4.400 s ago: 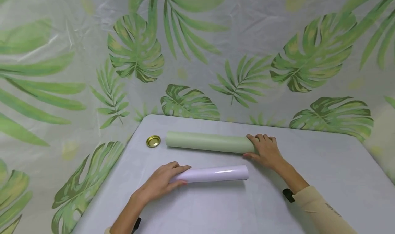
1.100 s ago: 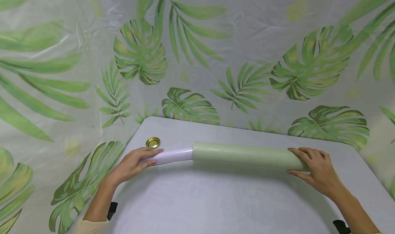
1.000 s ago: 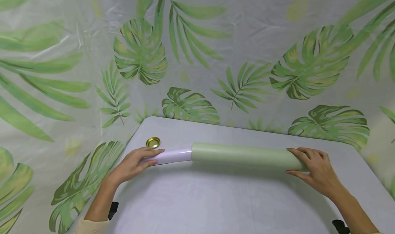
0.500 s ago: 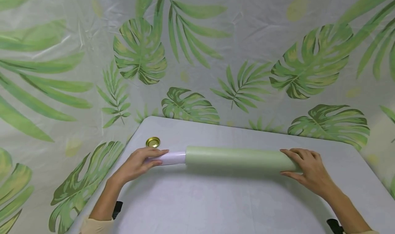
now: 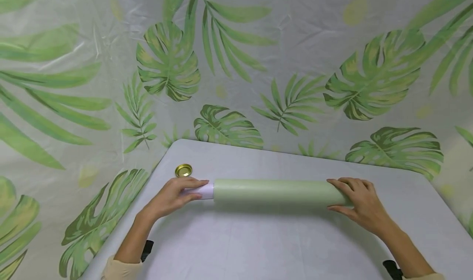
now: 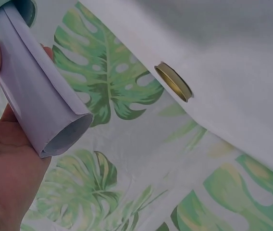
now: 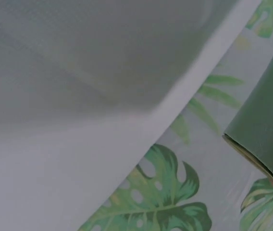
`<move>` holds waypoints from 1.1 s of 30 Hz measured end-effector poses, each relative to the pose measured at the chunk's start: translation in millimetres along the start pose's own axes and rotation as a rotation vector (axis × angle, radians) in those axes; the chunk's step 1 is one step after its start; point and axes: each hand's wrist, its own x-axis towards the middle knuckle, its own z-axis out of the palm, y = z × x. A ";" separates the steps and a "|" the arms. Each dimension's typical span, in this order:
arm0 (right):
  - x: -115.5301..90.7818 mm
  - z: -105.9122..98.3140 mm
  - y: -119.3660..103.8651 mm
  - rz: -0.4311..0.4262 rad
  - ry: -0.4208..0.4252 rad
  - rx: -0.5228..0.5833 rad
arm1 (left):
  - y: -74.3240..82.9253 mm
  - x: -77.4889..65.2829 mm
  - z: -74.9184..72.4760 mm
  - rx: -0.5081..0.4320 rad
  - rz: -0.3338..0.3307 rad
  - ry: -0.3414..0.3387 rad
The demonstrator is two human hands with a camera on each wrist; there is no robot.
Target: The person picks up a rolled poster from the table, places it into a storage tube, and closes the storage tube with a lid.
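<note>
My left hand [image 5: 171, 198] grips a glossy lilac rolled sheet [image 5: 207, 191] near its outer end. In the left wrist view the lilac roll [image 6: 43, 91] shows an overlapping seam and a hollow end, and its far part runs inside a wider green tube. That pale green tube [image 5: 273, 191] is a rolled sheet too, held level above the table. My right hand [image 5: 362, 204] holds its right end, thumb below and fingers over the top. Most of the lilac roll is hidden inside the green one. In the right wrist view the green roll's end [image 7: 259, 144] shows layered edges.
A shallow gold lid [image 5: 183, 170] lies on the white table [image 5: 258, 243] near the far left corner, just beyond my left hand. Leaf-printed sheeting [image 5: 236, 66] hangs behind the table and runs along its left side.
Earlier the two rolls were apart, the green one lying behind the lilac one. Both were lifted end to end. Over the last second my hands have drawn closer and the lilac roll has slid deeper inside.
</note>
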 end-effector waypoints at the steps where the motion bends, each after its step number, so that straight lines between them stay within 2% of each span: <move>1: 0.8 0.2 -0.6 -0.001 0.000 0.000 | 0.5 0.7 0.3 -0.001 -0.004 -0.006; 9: 2.7 0.5 -3.1 -0.005 0.000 -0.010 | 4.2 5.0 1.2 0.012 -0.040 -0.037; 16: 3.7 1.9 -3.0 -0.009 0.008 -0.014 | 2.9 6.9 2.3 0.005 -0.017 -0.050; 25: 6.4 1.1 -7.5 -0.014 0.057 -0.025 | -1.7 5.3 6.2 -0.014 -0.047 -0.125; 29: 6.2 -0.1 -10.2 -0.004 0.072 -0.026 | -2.1 5.1 6.3 -0.004 -0.051 -0.114; 33: 4.8 -0.5 -12.0 0.007 0.077 -0.023 | -2.2 4.2 6.3 0.041 -0.017 -0.072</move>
